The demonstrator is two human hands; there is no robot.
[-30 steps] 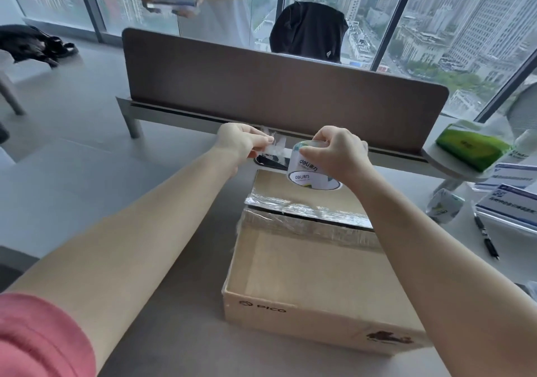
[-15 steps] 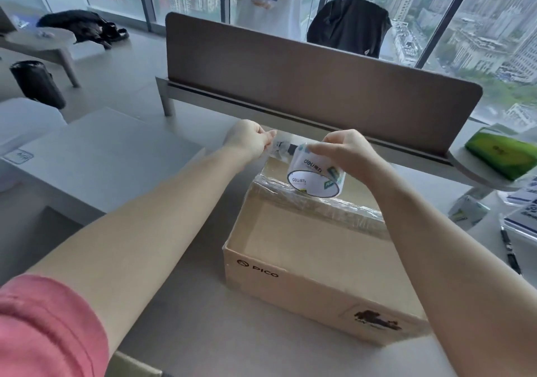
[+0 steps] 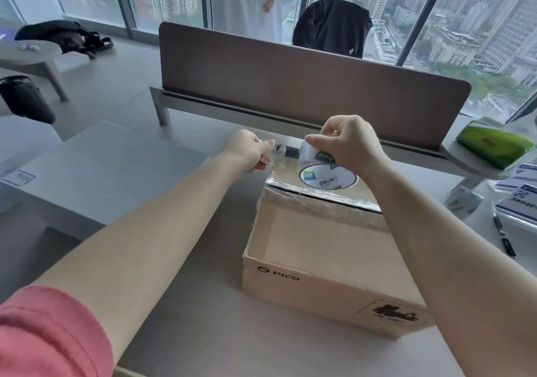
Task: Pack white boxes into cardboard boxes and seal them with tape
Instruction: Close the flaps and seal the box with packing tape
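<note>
Head view: the right hand [image 3: 353, 144] grips a white printed roll of clear tape [image 3: 322, 170] over the tan cardboard box [image 3: 325, 248] on the grey bench [image 3: 189, 333], while the left hand [image 3: 250, 151] pinches the tape's free end [image 3: 276, 155]. Sealing looks under way; next, probably draw the strip out and press it across the flap seam.

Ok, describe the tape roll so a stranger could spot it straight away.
Find the cardboard box marked PICO on the grey desk. Above its far, taped edge the right hand holds the tape roll. It is the only round thing there, white with a printed label.
</note>
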